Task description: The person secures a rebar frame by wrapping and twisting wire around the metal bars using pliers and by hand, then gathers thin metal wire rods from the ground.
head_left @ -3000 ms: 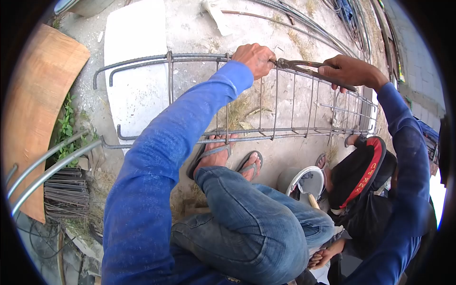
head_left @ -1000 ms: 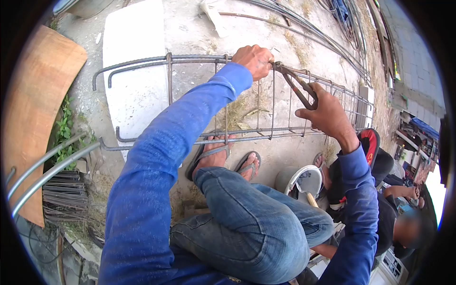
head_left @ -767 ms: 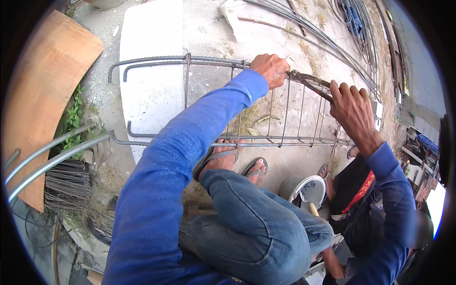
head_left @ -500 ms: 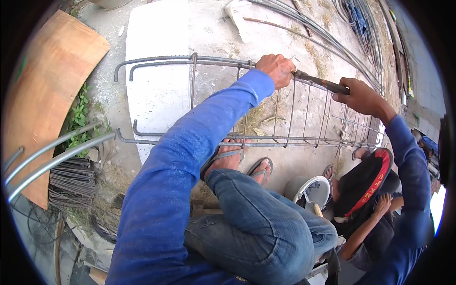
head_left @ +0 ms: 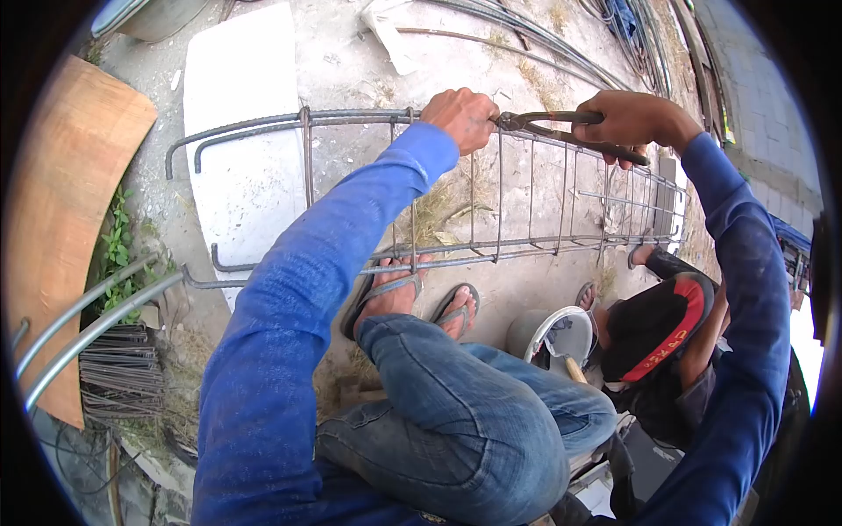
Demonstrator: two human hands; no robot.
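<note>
A long rebar cage (head_left: 535, 249), made of ribbed bars with thin stirrups, stretches across in front of my knees. My left hand (head_left: 460, 120) is closed around its far top bars, fingers curled over them; whether it also pinches wire is hidden. Just right of it, the jaws of a pair of pincers (head_left: 526, 121) meet the same bars at a stirrup. My right hand (head_left: 633, 123) grips the pincers' two long handles, which stand apart from each other.
A person in a dark cap (head_left: 662, 329) crouches at the right beside a bucket (head_left: 526, 337). A white board (head_left: 241, 66) lies under the cage's left end. Curved plywood (head_left: 74, 219), metal tubes (head_left: 110, 302) and a stack of stirrups (head_left: 123, 373) are on the left; long rods (head_left: 544, 57) lie behind.
The pincers' handles have spread apart in my right hand, and that hand has turned. My left hand stays on the top bars. The whole view has shifted, moving things leftward.
</note>
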